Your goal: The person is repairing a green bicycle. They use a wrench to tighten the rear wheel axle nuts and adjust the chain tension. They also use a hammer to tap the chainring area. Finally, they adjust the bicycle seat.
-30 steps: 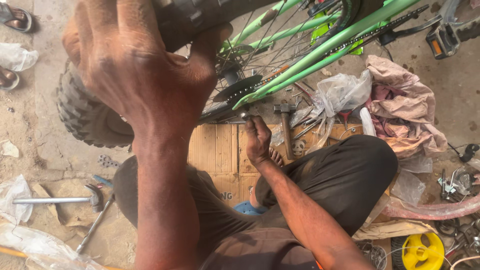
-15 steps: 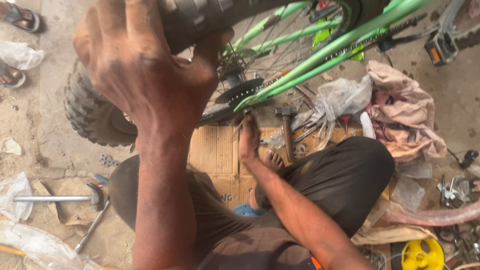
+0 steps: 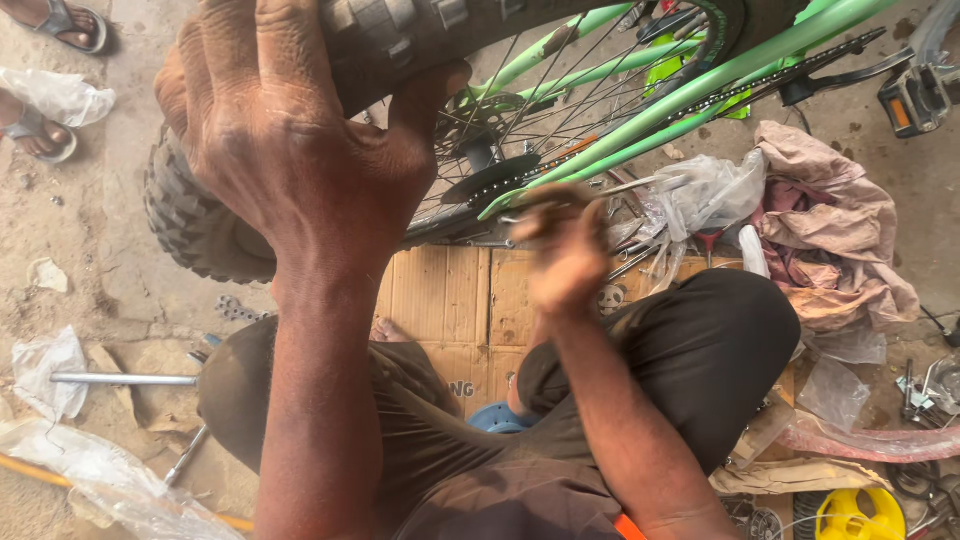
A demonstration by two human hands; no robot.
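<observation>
**Steadying the wheel while the tool goes back to the hub**

My left hand is clamped over the knobby tyre of the rear wheel, fingers wrapped across the tread and thumb hooked under, so the wheel is pinned from above. My right hand is lifted off the cardboard and blurred; it looks closed around a thin metal tool, though I cannot tell exactly what kind. It hangs just below the green frame, near the chain and the dark sprocket at the hub.

To do this well, I judge the left grip should stay firm, so the spokes do not turn under the tool. I would bring the right hand in slowly, square to the fastener at the axle, and keep my knuckles clear of the chain. The fitting itself is hidden behind frame and spokes.

Farther out, rags and clear plastic bags lie on the ground to the right, and a hammer to the left.
</observation>
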